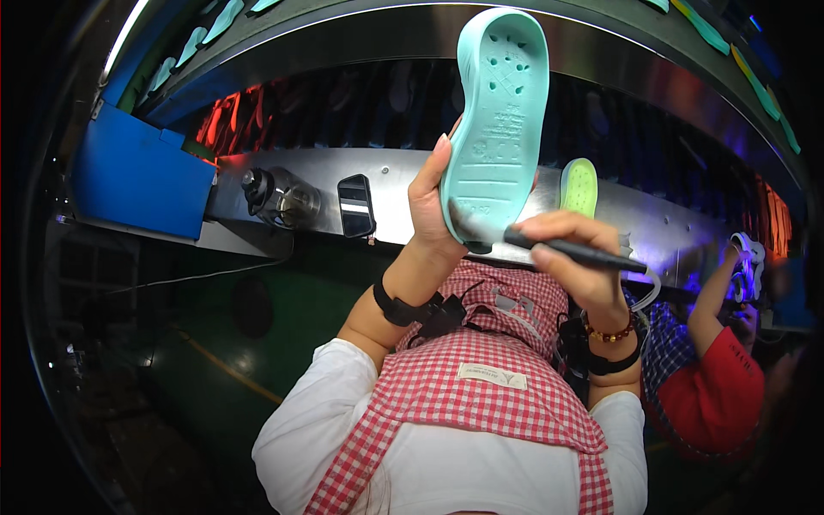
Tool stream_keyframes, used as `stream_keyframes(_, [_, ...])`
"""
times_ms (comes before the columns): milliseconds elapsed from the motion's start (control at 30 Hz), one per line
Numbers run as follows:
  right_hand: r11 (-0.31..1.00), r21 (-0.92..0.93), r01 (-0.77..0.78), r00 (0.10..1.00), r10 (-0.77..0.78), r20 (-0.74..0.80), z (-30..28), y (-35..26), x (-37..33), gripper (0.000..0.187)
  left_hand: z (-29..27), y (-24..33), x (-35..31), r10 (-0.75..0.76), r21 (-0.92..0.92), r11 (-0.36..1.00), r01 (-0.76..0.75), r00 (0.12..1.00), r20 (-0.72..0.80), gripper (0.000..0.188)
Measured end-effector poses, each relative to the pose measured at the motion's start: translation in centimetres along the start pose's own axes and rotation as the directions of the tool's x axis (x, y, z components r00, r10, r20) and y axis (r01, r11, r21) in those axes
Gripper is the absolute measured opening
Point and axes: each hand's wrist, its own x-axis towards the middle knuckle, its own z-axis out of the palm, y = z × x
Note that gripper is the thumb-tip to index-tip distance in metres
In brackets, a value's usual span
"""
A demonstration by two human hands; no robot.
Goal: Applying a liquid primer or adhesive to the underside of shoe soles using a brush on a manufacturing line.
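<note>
A mint-green shoe sole (498, 120) stands nearly upright over the metal ledge, its recessed side toward me, with several small openings near the top. My left hand (431, 202) is closed around its lower left edge; most of the fingers are hidden behind it. In my right hand (588, 253) is a black-handled brush (592, 255), gripped like a pen. The brush's pale, blurred bristles lie at the sole's lower end and appear to touch it. A smaller yellow-green sole (580, 190) rests on the ledge just beyond my right hand.
On the metal ledge (395, 193) stand a dark clear bottle (287, 202) and a black phone (354, 204). At the left is a blue box (133, 176). Soles (225, 19) lie along the curved belt above. To the right, a person in red (721, 386) handles a shoe.
</note>
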Motion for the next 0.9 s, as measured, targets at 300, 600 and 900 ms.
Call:
stream_keyframes(300, [0.963,-0.174,0.203,0.962,-0.163,0.221,-2.0,-1.7,1.7,0.02,-0.1,1.3,0.6,-0.012,0.182,0.983,0.002,0.999,0.053,0.06])
stream_keyframes(600, [0.932,-0.284,0.224,0.945,-0.137,0.297,-2.1,-3.7,1.2,0.021,-0.1,3.1,0.9,-0.458,0.07,0.888,0.454,0.887,0.055,0.037])
stream_keyframes(900, [0.849,-0.486,0.21,0.837,0.101,0.538,-4.1,-3.7,1.6,0.023,-0.1,3.3,0.0,-0.629,0.374,0.698,0.61,0.773,-0.086,0.045])
